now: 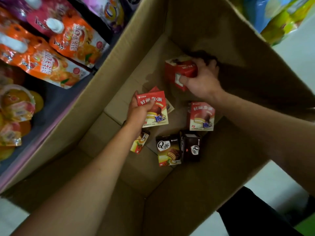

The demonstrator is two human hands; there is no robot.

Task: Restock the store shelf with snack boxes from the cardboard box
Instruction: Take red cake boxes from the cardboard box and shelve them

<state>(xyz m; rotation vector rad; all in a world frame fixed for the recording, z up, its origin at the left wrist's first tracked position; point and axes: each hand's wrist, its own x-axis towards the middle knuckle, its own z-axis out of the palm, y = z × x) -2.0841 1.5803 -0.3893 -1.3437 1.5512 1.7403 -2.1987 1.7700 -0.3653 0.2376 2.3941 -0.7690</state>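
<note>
Inside the cardboard box [109, 79], the left hand [139, 111] holds a red snack box [154, 109]; the right hand [202, 79] grips another red box [179, 70].

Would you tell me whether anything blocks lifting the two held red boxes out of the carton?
Nothing visible does. The left hand and right hand each grip a red box, and the carton is open above.

Both bare forearms reach down and forward, pretty much side by side. The left hand [139, 110] has its thumb laid across the front of a red snack box [154, 110] and the fingers wrapped behind it, gripping it upright. The right hand [202, 79] is farther out, wrist bent, fingers curled over the top of another red box [179, 70] with the thumb pressed against its near face.
</note>
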